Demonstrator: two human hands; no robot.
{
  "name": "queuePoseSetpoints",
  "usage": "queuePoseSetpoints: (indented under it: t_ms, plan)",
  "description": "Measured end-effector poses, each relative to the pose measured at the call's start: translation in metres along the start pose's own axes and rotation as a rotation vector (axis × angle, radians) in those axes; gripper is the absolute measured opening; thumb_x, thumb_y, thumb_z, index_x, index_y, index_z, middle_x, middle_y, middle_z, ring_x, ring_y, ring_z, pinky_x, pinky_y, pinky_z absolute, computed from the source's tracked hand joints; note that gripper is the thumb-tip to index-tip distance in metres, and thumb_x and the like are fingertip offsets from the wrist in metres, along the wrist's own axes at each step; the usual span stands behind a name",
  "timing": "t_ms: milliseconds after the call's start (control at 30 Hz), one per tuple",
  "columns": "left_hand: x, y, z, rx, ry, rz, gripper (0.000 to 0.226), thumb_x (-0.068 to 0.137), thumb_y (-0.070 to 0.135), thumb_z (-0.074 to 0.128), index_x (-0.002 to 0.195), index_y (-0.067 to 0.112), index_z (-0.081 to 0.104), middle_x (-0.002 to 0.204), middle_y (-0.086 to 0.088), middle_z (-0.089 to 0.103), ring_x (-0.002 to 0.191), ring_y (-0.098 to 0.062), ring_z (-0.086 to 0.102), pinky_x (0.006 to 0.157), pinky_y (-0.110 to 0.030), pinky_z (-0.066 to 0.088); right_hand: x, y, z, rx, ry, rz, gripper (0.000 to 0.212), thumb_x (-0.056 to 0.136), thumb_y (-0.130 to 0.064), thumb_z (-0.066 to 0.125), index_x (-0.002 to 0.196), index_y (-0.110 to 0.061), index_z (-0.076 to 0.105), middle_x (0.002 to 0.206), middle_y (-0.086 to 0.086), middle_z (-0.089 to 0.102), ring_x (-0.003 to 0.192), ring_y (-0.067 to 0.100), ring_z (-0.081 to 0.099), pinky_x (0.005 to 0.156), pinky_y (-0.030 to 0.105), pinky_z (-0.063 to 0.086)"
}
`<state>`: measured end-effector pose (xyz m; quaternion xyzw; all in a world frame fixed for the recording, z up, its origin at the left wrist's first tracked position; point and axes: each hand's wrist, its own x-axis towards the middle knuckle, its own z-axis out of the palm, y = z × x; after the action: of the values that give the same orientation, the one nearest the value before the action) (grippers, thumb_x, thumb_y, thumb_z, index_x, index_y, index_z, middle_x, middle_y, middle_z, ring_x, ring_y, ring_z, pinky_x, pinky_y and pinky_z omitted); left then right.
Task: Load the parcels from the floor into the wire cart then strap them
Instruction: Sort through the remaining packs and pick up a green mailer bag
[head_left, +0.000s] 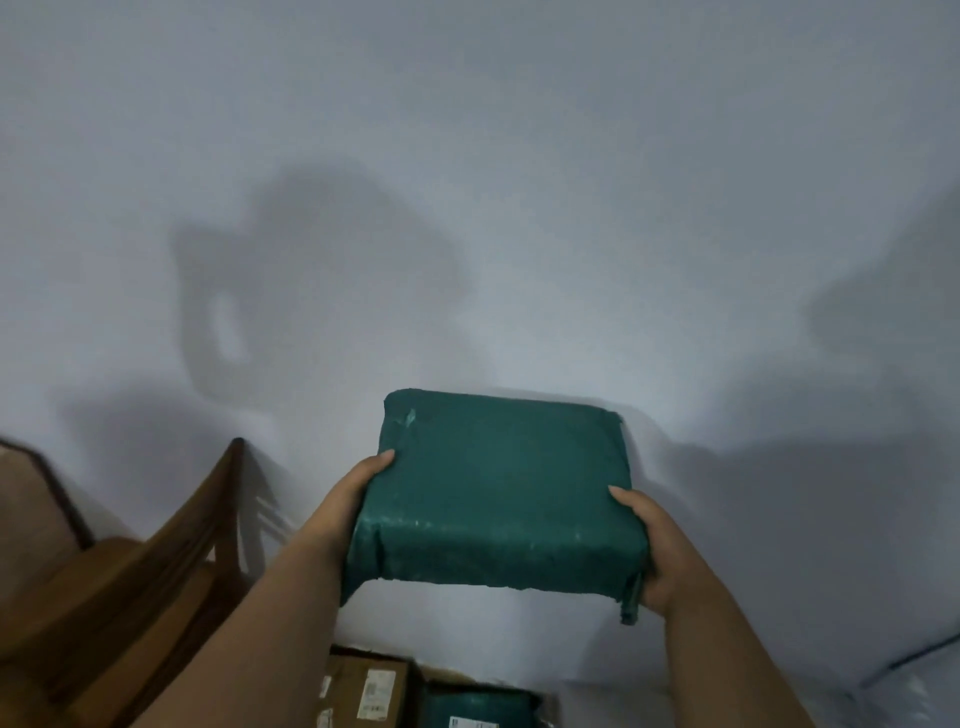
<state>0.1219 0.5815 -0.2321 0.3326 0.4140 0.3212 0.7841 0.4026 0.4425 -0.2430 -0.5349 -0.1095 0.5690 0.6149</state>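
A wooden chair (130, 571) stood left of the green parcel (493, 493), against the pale wall (467, 156). The left hand (358, 488) held the parcel's left edge, thumb on top and the fingers hidden beneath. The parcel itself, wrapped in green plastic, was held up in the air in front of the wall, roughly level, well above the things below it. The right hand (649, 545) gripped the parcel's right edge in the same way, thumb on top, fingers curled under the near corner.

Below the parcel lay a brown box (363, 691) with labels, and just right of that a second green parcel (478, 706) touching it. Whether these sat on the floor or already in the cart could not be told; no wire cart and no strap showed.

Judged from this, loading was under way: one parcel was in hand and not yet set down, possibly more waited, and strapping was all still to do.
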Motion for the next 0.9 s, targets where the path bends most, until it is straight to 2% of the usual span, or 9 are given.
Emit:
queuePoseSetpoints:
  t_ms: [267,500,667,767,900]
  plan:
    - [-0.005,0.021,0.001,-0.02,-0.03,0.032,0.045,0.075,0.044,0.071,0.109,0.013,0.072,0.104,-0.016,0.074,0.084,-0.035,0.072,0.086,-0.046,0.053,-0.003,-0.006,0.013,0.019,-0.02,-0.033,0.045,0.084,-0.035,0.065,0.122,-0.01,0.065,0.111,0.019,0.072,0.096,0.037,0.068,0.076,0.046,0.057]
    - [0.0,0.023,0.006,-0.01,-0.099,0.005,0.052,0.074,0.045,0.07,0.117,0.014,0.069,0.105,-0.015,0.073,0.085,-0.033,0.071,0.082,-0.044,0.054,-0.022,-0.012,0.009,0.024,-0.046,-0.114,0.044,0.087,-0.032,0.06,0.124,-0.008,0.063,0.114,0.019,0.07,0.095,0.038,0.069,0.081,0.048,0.055]
    - [0.005,0.015,0.022,0.035,-0.192,-0.033,0.054,0.074,0.049,0.072,0.117,0.017,0.069,0.111,-0.014,0.072,0.091,-0.035,0.07,0.088,-0.048,0.054,-0.051,-0.013,-0.001,0.012,0.091,-0.194,0.048,0.083,-0.035,0.063,0.122,-0.008,0.064,0.111,0.019,0.072,0.094,0.037,0.069,0.08,0.046,0.055]
    - [0.01,0.015,0.038,0.078,-0.261,-0.06,0.059,0.071,0.049,0.075,0.121,0.017,0.068,0.113,-0.014,0.072,0.091,-0.034,0.071,0.086,-0.048,0.054,-0.081,-0.008,-0.009,0.047,0.189,-0.229,0.043,0.085,-0.036,0.064,0.118,-0.009,0.064,0.104,0.018,0.074,0.091,0.037,0.069,0.073,0.044,0.055]
    - [0.01,0.01,0.064,0.151,-0.368,-0.103,0.055,0.073,0.049,0.074,0.119,0.017,0.069,0.108,-0.013,0.073,0.088,-0.033,0.071,0.085,-0.045,0.054,-0.123,0.004,-0.016,0.126,0.347,-0.306,0.048,0.082,-0.04,0.067,0.119,-0.01,0.062,0.104,0.019,0.073,0.095,0.038,0.068,0.075,0.045,0.056]
